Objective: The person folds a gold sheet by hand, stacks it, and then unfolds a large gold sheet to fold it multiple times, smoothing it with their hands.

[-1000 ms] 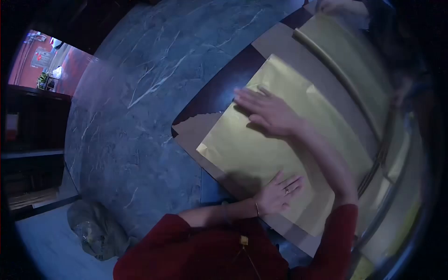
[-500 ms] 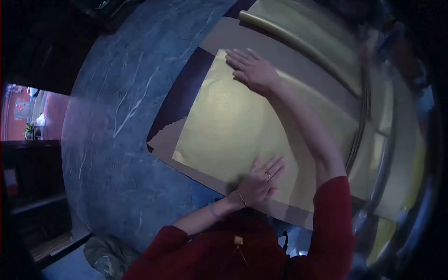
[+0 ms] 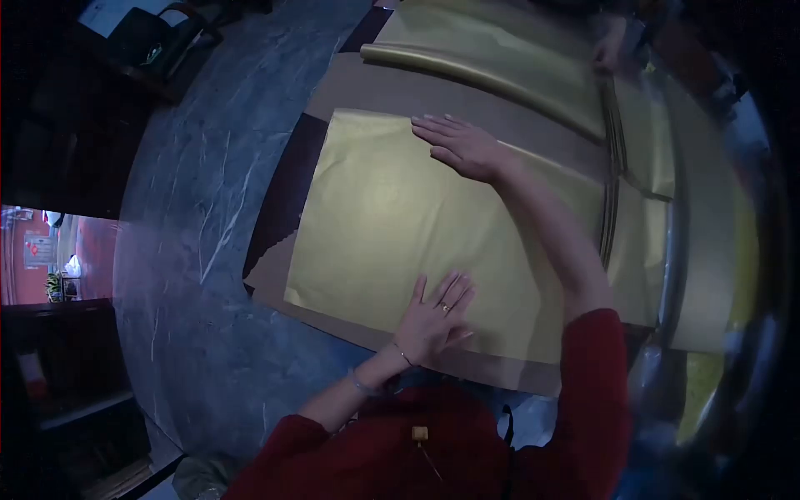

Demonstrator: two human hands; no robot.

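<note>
A gold sheet (image 3: 375,200) lies flat over brown board (image 3: 400,92) on the blue-grey marbled table (image 3: 217,192). My left hand (image 3: 433,321) rests near the sheet's lower edge, its fingers spread and holding nothing. Across the sheet's far edge lies my right hand (image 3: 462,148), palm down with its fingers stretched out. Beyond it, a second gold sheet (image 3: 517,58) has a rolled near edge.
Another person's hand (image 3: 612,50) is at the far right, by a stack of sheet edges (image 3: 615,150). More gold material (image 3: 708,283) lies to the right. A dark chair (image 3: 154,46) stands at the upper left.
The view has shifted, so the sheets appear further left. My right hand has slid right along the far edge of the sheet. Another person's hand now shows at the upper right.
</note>
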